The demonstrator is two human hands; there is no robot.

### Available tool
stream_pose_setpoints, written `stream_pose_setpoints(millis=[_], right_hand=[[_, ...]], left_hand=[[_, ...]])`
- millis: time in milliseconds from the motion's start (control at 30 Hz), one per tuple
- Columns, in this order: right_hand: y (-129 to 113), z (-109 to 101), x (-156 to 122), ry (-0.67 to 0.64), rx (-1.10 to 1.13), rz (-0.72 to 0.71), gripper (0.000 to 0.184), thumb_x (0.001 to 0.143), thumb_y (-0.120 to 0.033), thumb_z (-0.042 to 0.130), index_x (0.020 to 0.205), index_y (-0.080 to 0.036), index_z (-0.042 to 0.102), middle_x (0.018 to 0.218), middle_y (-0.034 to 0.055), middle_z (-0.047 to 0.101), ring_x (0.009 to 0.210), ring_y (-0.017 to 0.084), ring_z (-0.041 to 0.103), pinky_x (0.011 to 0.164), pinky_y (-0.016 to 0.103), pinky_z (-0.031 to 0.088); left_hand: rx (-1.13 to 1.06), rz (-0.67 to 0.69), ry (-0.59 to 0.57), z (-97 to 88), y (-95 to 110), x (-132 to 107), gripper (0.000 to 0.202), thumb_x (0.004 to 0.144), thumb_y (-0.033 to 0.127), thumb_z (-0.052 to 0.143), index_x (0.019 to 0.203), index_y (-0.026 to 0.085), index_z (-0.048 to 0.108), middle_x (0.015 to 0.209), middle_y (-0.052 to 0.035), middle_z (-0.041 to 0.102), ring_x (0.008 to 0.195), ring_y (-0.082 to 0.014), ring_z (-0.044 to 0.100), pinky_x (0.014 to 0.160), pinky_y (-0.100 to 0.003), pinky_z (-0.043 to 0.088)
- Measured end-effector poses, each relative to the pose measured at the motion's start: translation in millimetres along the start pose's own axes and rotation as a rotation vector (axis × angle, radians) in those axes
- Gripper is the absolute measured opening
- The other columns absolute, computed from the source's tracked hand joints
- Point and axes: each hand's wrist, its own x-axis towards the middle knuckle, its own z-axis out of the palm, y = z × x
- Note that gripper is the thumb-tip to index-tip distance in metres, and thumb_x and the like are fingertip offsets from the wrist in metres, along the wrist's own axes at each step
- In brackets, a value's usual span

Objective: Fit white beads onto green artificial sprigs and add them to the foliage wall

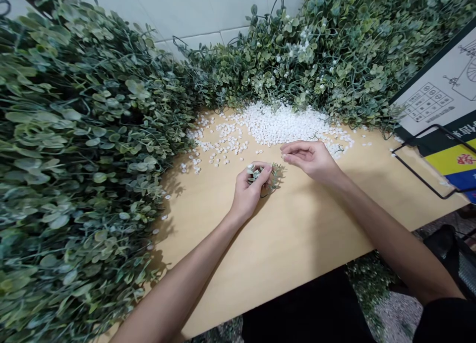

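My left hand (250, 189) is closed around a small sprig of artificial greenery (277, 177), just above the wooden table. Leaves and thin stems stick out past its thumb and fingers. To the right and slightly farther off, my right hand (311, 158) has thumb and fingers drawn together in a pinch. Whatever its fingertips hold, if anything, is too small to make out. Beyond both hands lies a heap of small white bead-like pieces (284, 124), with loose ones scattered to its left and right.
Dense artificial foliage (85, 135) covers the table's left side, and more foliage (334, 60) lines the back against a tiled wall (178, 11). A printed board (435, 100) with a black wire frame (416, 172) stands at the right. The wooden table (256, 268) has its front edge near my body.
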Motion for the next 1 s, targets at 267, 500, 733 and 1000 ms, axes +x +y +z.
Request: stream_pose_setpoints(millis=[267, 500, 733, 1000], right_hand=[[3.9, 1.3, -2.7, -0.075, -0.048, 0.055, 0.029, 0.078, -0.035, 0.087, 0.094, -0.016, 0.072, 0.090, 0.0039, 0.071, 0.081, 0.015, 0.066, 0.075, 0.027, 0.055], [7.1, 1.2, -4.0, -0.080, -0.080, 0.021, 0.030, 0.077, -0.036, 0.089, 0.093, -0.016, 0.076, 0.095, 0.0060, 0.074, 0.083, 0.017, 0.068, 0.081, 0.031, 0.056], [6.4, 2.4, -4.4, -0.060, -0.091, 0.017, 0.031, 0.079, -0.041, 0.087, 0.095, -0.016, 0.078, 0.096, 0.0072, 0.077, 0.090, 0.020, 0.070, 0.088, 0.033, 0.057], [3.4, 4.9, -3.0, -0.087, 0.000, 0.079, 0.035, 0.074, -0.040, 0.090, 0.094, -0.017, 0.074, 0.089, 0.0032, 0.072, 0.079, 0.014, 0.065, 0.075, 0.028, 0.054]], left_hand=[[-0.014, -0.008, 0.013, 2.0, 1.0, 0.3, 0.028, 0.087, 0.047, 0.078, 0.087, 0.019, 0.072, 0.068, 0.0006, 0.057, 0.063, -0.0135, 0.053, 0.061, -0.026, 0.043], [0.004, -0.006, -0.010, 1.4, 2.1, -0.8, 0.025, 0.090, 0.045, 0.075, 0.089, 0.020, 0.072, 0.069, 0.0008, 0.057, 0.064, -0.0135, 0.053, 0.062, -0.026, 0.042], [-0.003, -0.005, -0.035, 0.8, 2.0, -0.4, 0.026, 0.093, 0.044, 0.073, 0.089, 0.019, 0.069, 0.069, 0.0015, 0.055, 0.065, -0.0132, 0.051, 0.064, -0.026, 0.042], [0.009, -0.028, -0.050, 0.4, 2.4, -0.6, 0.030, 0.092, 0.048, 0.073, 0.089, 0.019, 0.069, 0.069, 0.0005, 0.057, 0.065, -0.0136, 0.053, 0.065, -0.026, 0.043]])
